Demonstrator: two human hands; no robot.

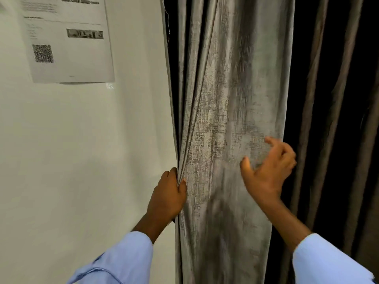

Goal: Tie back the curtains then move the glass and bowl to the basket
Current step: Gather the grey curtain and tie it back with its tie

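Curtain: a grey, textured curtain (229, 119) hangs in long vertical folds down the middle of the view, from 12 o'clock to 6 o'clock, its lower part blurred.
Left edge of curtain: it runs just beside the white wall (82, 160), gathered into tight pleats where the hand holds it.
Left hand: the left hand (168, 195) sits at about 7 o'clock from the centre, its grip pressed together on the curtain's left edge, fingers wrapped behind the fabric and thumb on the front.
Right hand: the right hand (268, 169) is at about 4 o'clock, at the curtain's right edge, its grip spread, fingers curled and parted, thumb out; whether the fingertips touch the cloth I cannot tell.
Sleeves: both arms wear light blue sleeves (123, 261), rising from the bottom at 7 and 5 o'clock.
Dark drapes: darker brown folds (332, 119) hang at 3 o'clock, behind the grey curtain, with black shadow between them.
Paper: a printed sheet (69, 48) with a square code is stuck to the wall at 10 o'clock; its text is too blurred to read.
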